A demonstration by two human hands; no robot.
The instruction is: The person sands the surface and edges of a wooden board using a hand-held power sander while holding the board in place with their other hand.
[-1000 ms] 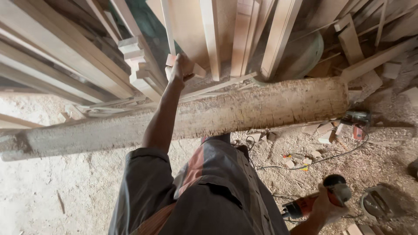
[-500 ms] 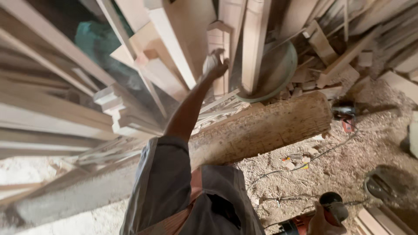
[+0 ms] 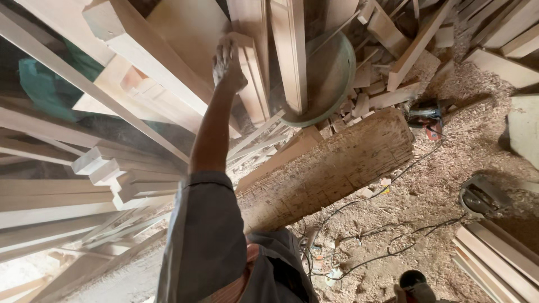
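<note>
The person's left arm is bare from the hand (image 3: 227, 62) down past the elbow, where a loose grey short sleeve (image 3: 205, 235) of thin, plain cloth takes over — wide-cut, with a stitched hem around its edge and soft folds running down its length. Below the sleeve, at the lower edge of the view, a strip of orange-and-pale striped fabric (image 3: 238, 280) shows against the body, and beside it lies a darker grey-blue garment (image 3: 281, 264) — creased, matte, dusted with fine sawdust. No watch, ring or glove shows on the visible hand.
</note>
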